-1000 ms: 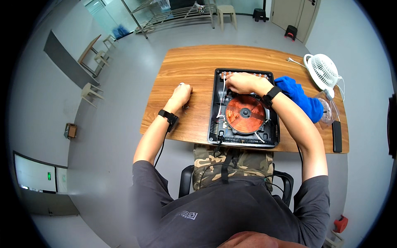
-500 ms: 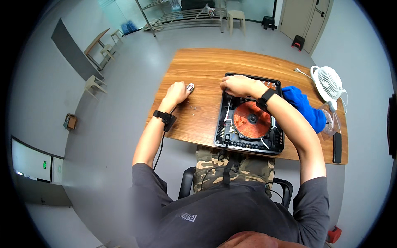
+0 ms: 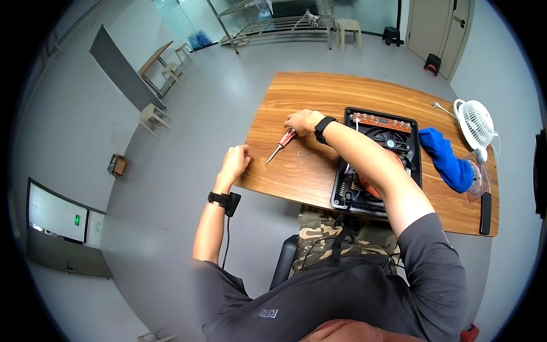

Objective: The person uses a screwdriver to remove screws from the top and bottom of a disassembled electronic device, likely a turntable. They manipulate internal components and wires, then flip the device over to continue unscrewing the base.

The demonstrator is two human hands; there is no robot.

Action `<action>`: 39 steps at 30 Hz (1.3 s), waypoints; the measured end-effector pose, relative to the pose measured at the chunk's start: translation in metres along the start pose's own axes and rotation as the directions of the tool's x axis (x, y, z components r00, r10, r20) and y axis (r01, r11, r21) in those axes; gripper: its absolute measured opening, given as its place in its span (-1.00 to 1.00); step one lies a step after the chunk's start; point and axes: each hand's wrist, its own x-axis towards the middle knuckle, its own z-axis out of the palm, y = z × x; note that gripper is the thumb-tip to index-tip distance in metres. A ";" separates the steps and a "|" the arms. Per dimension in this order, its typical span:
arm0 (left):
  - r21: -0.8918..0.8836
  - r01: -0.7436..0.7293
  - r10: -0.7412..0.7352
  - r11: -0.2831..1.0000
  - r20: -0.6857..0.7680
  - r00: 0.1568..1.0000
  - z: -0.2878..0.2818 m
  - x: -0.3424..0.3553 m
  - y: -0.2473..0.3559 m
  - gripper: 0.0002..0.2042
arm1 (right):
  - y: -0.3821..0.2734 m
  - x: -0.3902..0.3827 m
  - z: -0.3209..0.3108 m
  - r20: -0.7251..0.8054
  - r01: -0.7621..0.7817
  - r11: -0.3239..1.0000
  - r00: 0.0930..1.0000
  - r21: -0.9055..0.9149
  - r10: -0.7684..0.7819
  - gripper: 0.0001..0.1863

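Note:
My right hand (image 3: 302,121) reaches left of an open black appliance (image 3: 417,149), its fingers closed at the end of a red-handled screwdriver (image 3: 285,138), whose metal shaft points toward me on the wooden table (image 3: 273,97). My left hand (image 3: 236,161) is curled at the table's left edge, near the screwdriver's tip; whatever it might hold is hidden. Small thin metal bits (image 3: 301,154) lie beside the screwdriver. The appliance shows an orange button board (image 3: 383,122), wires and a copper coil disc, partly covered by my right forearm.
Right of the appliance are a blue cloth (image 3: 441,157), a white fan (image 3: 476,122) with its cord, a clear container (image 3: 478,179) and a black bar-shaped object (image 3: 485,214). Stools (image 3: 348,31) and a metal rack (image 3: 273,31) stand farther back.
My right hand has moved left from the appliance to the screwdriver. My left hand has shifted toward the table's left edge. The view has turned, so the table appears farther right.

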 end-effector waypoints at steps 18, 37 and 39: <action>-0.130 0.054 -0.069 0.990 -0.116 0.991 -0.001 -0.008 0.010 -0.82 | 0.009 0.006 -0.003 -0.023 -0.122 0.992 0.992 -0.025 0.122 -0.81; -0.296 -0.499 0.466 0.815 -0.177 0.867 0.084 0.148 0.277 -0.86 | 0.147 -0.315 -0.144 -0.274 -0.237 0.934 0.911 0.267 0.309 -0.56; -0.325 -0.528 0.508 0.785 -0.151 0.848 0.103 0.155 0.310 -0.85 | 0.156 -0.352 -0.142 -0.290 -0.291 0.927 0.889 0.237 0.354 -0.53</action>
